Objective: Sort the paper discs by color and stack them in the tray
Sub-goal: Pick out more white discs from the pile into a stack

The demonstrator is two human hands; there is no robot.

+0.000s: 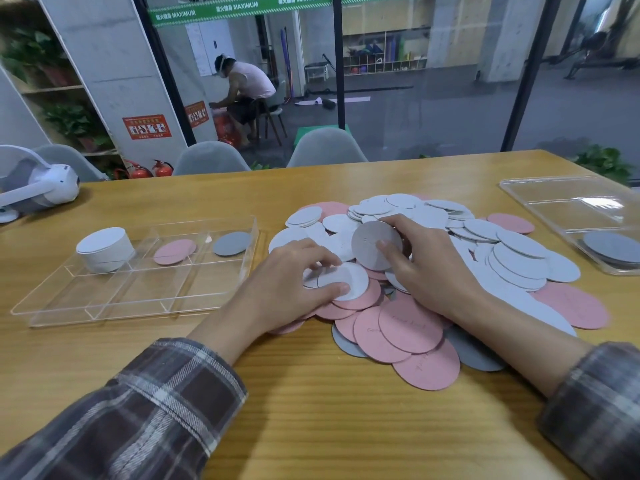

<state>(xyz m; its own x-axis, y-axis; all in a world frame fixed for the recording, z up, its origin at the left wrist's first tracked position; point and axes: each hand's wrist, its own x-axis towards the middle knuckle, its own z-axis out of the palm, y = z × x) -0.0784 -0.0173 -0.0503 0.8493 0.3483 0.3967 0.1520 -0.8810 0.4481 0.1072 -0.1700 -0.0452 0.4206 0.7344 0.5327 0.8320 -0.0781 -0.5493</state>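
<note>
- Since the desk [311, 427] has such a wide pile [519, 258] of paper discs on it, I should pick out only white ones for now and let the pink and grey ones lie.
- My tray [145, 289] sits on the desk just to the left of the pile. It has a tall white stack [104, 249] in the far left box, a pink disc [173, 251] in the next box and a grey disc [231, 243] in the box after that.
- My right hand [429, 268] reaches over the pile, with its fingers curled round a tilted white disc [370, 245] that stands up on its edge.
- My left hand [294, 275] lies low at the near left side of the pile. Its thumb and fingers pinch a few flat white discs [346, 280] that rest on pink ones.
- I think the best way is to lay the tilted white disc on the flat white discs and line up the edges. Then I can carry them all as one bunch to the white stack and set them down straight, so the stack does not tip.
</note>
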